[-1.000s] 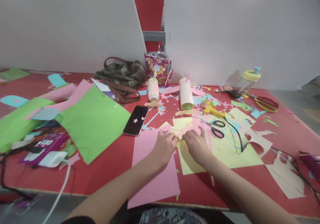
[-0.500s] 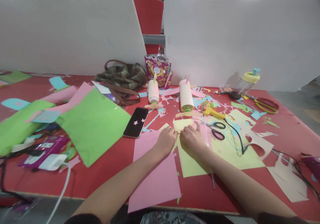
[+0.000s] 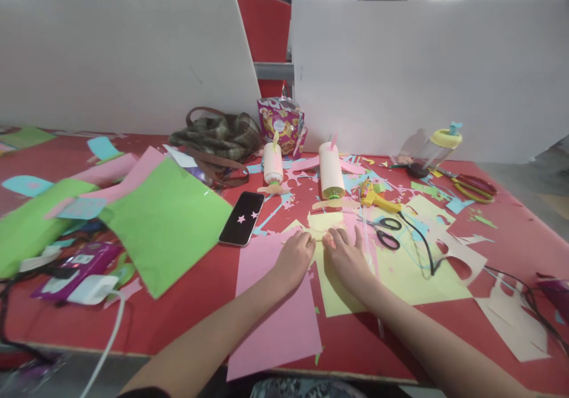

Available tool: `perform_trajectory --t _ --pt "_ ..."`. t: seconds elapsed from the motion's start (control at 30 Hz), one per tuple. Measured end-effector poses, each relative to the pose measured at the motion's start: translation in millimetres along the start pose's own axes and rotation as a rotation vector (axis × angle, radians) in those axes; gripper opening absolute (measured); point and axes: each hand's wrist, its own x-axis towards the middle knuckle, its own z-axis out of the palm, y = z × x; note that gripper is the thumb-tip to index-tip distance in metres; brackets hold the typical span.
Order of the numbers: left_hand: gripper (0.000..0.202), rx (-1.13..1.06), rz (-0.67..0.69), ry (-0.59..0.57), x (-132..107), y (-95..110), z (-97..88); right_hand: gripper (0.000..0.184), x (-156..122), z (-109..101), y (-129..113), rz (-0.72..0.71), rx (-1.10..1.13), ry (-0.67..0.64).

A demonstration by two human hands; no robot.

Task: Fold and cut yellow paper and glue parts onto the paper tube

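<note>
My left hand (image 3: 294, 258) rests on the upper right corner of a pink paper sheet (image 3: 271, 309), its fingers curled together against the paper edge. My right hand (image 3: 347, 255) lies on a pale yellow sheet (image 3: 400, 270) right beside it, fingers bent and close together, fingertips pressing down where yellow and pink paper meet. Whether either hand pinches something small is hidden by the fingers. Black-handled scissors (image 3: 386, 231) lie just right of my right hand.
A phone (image 3: 242, 218) lies left of the hands beside a green sheet (image 3: 166, 220). Two paper-wrapped rolls (image 3: 331, 170) stand behind, with a yellow glue gun (image 3: 376, 198) and its cord, a plaid bag (image 3: 217, 137), a snack bag (image 3: 281, 120), red scissors (image 3: 473, 184) and scattered paper scraps.
Both hands stayed together at the seam of the pink and yellow paper, shifting slightly; the right hand's fingers have straightened a little.
</note>
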Motion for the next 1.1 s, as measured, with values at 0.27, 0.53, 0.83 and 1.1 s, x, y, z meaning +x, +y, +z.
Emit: perform_trajectory --t 0.27,0.53,0.83,1.1 --pt "0.018 0.018 0.038 -0.037 2 -2 -8.4 0.028 -2 3 -1 -0.031 0.071 0.013" --pt "0.016 0.018 0.037 -0.042 13 -4 -8.5 0.022 11 4 3 -0.043 0.049 -0.005" --pt "0.02 -0.092 0.014 -0.03 10 -4 -15.0 0.02 13 13 9 -0.105 0.031 0.143" --pt "0.022 -0.399 -0.108 -0.05 10 -4 -35.6 0.024 16 0 20 -0.256 0.151 0.319"
